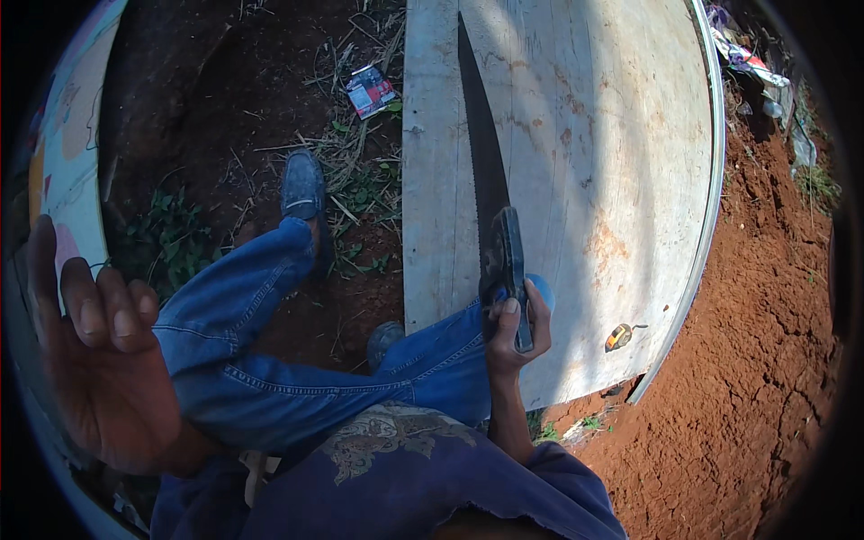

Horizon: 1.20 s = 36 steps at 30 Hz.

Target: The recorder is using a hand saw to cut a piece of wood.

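Observation:
A handsaw (486, 148) with a dark, toothed blade and a black handle is gripped in my right hand (519, 328). Its blade points away from me, over a large pale wooden board (621, 144); I cannot tell whether it touches the wood. Raised at the far left, my left hand (112, 378) holds nothing. The palm shows, and its fingers are apart and partly bent. On the near right part of the board lies a small yellow and black tape measure (619, 337).
One knee in blue jeans (540, 292) rests against the board. A metal strip (718, 171) borders its right side, with cracked red soil (747, 360) beyond. A crumpled packet (370, 91) and dry stalks lie on the dark ground. A patterned panel (76, 135) stands at the left.

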{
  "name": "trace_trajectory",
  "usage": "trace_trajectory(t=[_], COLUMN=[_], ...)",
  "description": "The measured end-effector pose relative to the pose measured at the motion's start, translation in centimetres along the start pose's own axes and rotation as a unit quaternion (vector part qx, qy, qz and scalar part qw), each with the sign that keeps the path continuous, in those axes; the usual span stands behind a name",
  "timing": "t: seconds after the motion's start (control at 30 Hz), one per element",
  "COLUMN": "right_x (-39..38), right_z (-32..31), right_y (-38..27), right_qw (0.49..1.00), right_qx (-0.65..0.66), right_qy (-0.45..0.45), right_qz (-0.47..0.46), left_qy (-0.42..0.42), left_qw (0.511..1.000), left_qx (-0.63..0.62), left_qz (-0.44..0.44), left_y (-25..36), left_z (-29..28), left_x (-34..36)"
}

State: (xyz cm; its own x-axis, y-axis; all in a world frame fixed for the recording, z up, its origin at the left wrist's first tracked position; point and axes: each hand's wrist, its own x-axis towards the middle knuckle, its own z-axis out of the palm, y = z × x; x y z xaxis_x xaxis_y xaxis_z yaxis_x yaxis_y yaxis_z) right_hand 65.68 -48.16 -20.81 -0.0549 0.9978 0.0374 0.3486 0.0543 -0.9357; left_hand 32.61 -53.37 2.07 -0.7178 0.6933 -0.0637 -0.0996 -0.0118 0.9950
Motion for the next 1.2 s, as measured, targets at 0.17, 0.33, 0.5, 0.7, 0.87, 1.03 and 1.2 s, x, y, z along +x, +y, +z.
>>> trace_trajectory(t=[0.17,0.33,0.5,0.7,0.87,1.03,1.2], right_x=[13.7,18.0,2.0,18.6,9.1,1.3,17.9], right_z=[10.3,14.9,3.4,12.5,8.5,2.8,12.8], right_y=[2.7,3.5,0.7,5.3,1.9,1.0,6.2], right_qw=[0.995,0.995,1.0,0.997,0.999,0.999,0.994], right_qx=[-0.001,0.021,0.004,0.033,0.025,0.025,0.014], right_qy=[0.046,0.06,0.002,0.055,0.023,0.007,0.076], right_qz=[-0.094,-0.074,0.019,-0.047,0.006,-0.026,-0.075], left_qy=[-0.012,-0.126,-0.018,-0.117,-0.085,-0.106,-0.083], left_qw=[0.999,0.989,0.999,0.976,0.992,0.977,0.98], left_qx=[-0.031,-0.065,-0.032,-0.168,-0.072,-0.162,-0.168], left_qz=[-0.012,-0.046,-0.022,-0.078,-0.056,-0.085,-0.066], left_y=[-0.5,-1.2,0.1,-0.9,-0.8,0.1,-0.6], left_z=[1.2,1.1,-2.3,1.0,-1.0,-2.3,-0.2], left_x=[-0.1,0.8,0.7,2.0,2.5,1.6,1.1])
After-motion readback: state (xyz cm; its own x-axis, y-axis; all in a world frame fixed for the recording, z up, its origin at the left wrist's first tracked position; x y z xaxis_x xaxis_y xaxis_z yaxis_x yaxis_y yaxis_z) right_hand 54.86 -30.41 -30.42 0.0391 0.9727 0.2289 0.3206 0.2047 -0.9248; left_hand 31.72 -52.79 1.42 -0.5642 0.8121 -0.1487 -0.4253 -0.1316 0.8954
